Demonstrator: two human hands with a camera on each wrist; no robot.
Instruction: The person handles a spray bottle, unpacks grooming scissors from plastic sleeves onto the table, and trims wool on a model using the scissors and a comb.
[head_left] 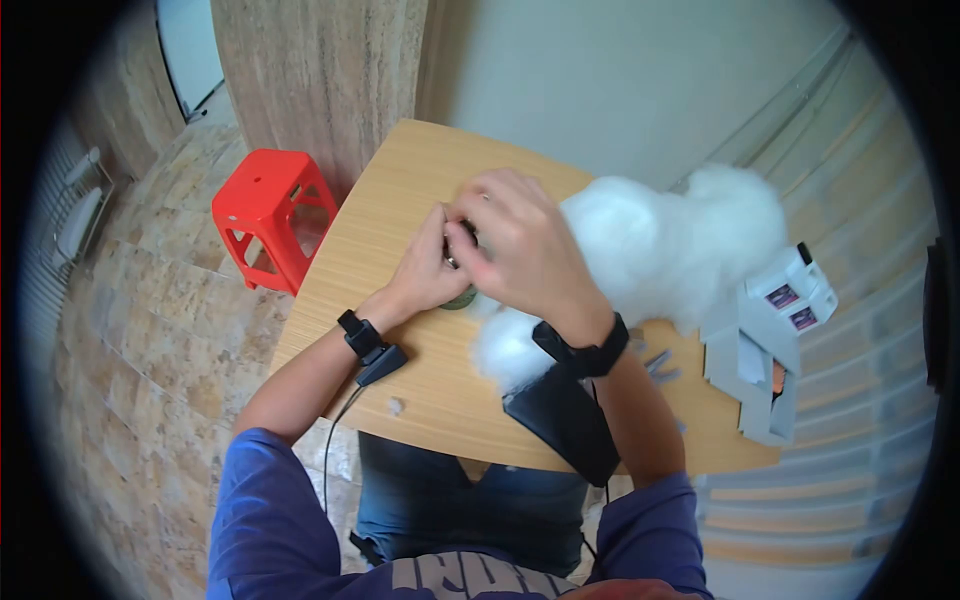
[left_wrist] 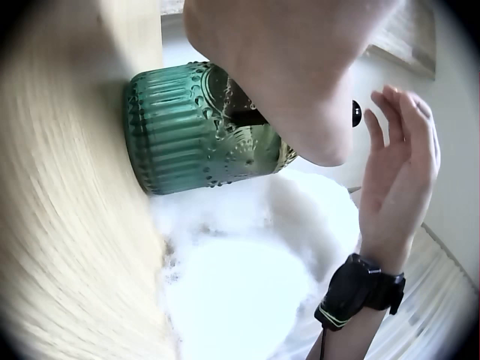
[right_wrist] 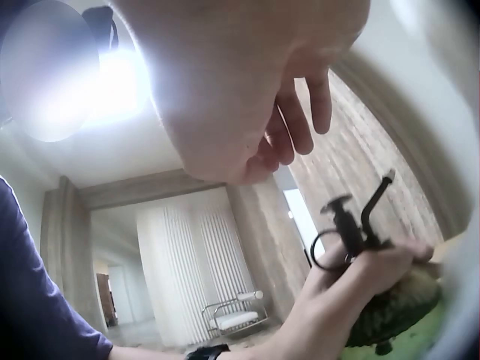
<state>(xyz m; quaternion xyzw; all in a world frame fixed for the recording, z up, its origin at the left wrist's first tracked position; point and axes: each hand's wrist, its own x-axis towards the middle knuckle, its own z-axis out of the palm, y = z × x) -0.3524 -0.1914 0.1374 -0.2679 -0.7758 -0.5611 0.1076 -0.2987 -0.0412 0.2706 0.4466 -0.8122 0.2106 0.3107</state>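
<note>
A green ribbed-glass mister bottle (left_wrist: 169, 127) stands on the wooden table, mostly hidden by the hands in the head view. My left hand (head_left: 428, 268) grips it around the neck, just below the dark metal pump top (right_wrist: 351, 229) with its ring and bent spout. Above and beside the pump is my right hand (left_wrist: 401, 165), its fingers loosely bent and holding nothing. A gap shows between those fingers and the round black plunger knob (left_wrist: 356, 113). Fluffy white stuffing (head_left: 640, 240) lies just to the right of the bottle, with a smaller clump near my right wrist.
Under my right forearm lies a flat black case (head_left: 565, 420). Small grey pieces (head_left: 660, 368) are scattered beside it. At the table's right edge sits a white open box (head_left: 755, 375). A red plastic stool (head_left: 268, 205) stands on the floor to the left.
</note>
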